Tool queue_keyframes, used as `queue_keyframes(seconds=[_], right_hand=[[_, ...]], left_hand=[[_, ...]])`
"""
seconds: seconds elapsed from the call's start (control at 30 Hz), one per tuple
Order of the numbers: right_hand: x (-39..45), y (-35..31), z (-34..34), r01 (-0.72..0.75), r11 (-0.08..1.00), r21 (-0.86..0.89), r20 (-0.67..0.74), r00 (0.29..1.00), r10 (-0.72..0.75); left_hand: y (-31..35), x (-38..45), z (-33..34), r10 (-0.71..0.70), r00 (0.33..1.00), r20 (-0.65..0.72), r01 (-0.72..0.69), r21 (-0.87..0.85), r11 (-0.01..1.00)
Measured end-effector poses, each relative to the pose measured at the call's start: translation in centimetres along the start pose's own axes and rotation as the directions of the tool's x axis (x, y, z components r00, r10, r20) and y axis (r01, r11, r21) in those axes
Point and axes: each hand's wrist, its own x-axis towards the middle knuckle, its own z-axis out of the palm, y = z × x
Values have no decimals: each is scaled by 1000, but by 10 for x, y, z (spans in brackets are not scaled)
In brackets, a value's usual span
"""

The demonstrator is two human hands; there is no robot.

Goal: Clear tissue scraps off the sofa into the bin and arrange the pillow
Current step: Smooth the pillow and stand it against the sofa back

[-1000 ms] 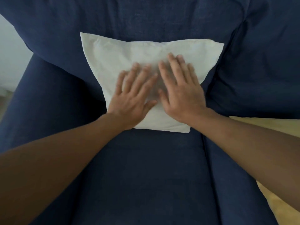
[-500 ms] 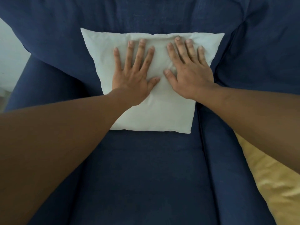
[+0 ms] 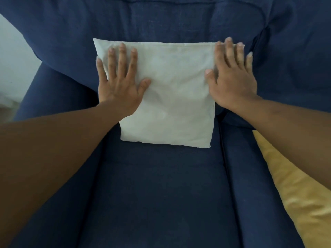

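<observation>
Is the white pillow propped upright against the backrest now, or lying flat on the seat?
Propped upright: the white pillow leans on the sofa backrest, bottom edge on the seat.

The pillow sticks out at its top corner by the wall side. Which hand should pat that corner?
Probably the left hand: its fingers lie flat on the pillow just below that corner. The right hand rests along the opposite edge.

- A home sitting room is showing: a navy fabric sofa point(image 3: 161, 194) is filling the view.
- A white pillow point(image 3: 170, 97) is leaning at 12 o'clock.
- Yellow cloth point(image 3: 295, 194) is lying at 4 o'clock.
</observation>
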Motion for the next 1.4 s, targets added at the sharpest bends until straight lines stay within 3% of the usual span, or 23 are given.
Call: queue_keyframes(seconds=[0.07, 0.13, 0.23, 0.3, 0.37, 0.5, 0.83, 1.17, 1.27, 1.4], right_hand=[[-13, 5, 0, -98, 989, 112, -79, 991, 108], [-30, 13, 6, -205, 942, 267, -97, 967, 237], [-55, 21, 18, -413, 721, 556, 134, 901, 412], [-61, 19, 25, -547, 478, 687, 372, 830, 416], [-58, 9, 23, -609, 297, 736, 522, 789, 325], [-36, -15, 10, -481, 160, 862, 436, 865, 250], [-9, -17, 9, -394, 97, 914, 364, 902, 234], [-6, -18, 14, -307, 127, 943, 255, 914, 316], [-6, -14, 13, -288, 170, 943, 207, 901, 380], [8, -1, 7, -300, 236, 924, 131, 830, 541]], left_hand=[[-5, -6, 2, -104, 994, -19, 102, -108, 989], [-11, -8, 2, -263, 964, -49, 228, -364, 903], [-16, -3, -8, -542, 840, 41, 383, -752, 536], [-18, 1, -15, -633, 729, 259, 504, -830, 240], [-19, 4, -12, -613, 676, 408, 574, -813, 93], [-14, 0, -5, -551, 701, 452, 568, -821, 49], [-9, -8, -5, -541, 714, 444, 477, -874, -88], [-12, -14, -6, -605, 711, 358, 359, -925, -124], [-16, -7, -8, -643, 697, 317, 344, -935, -88], [-27, 4, -12, -686, 685, 244, 339, -941, 3]])
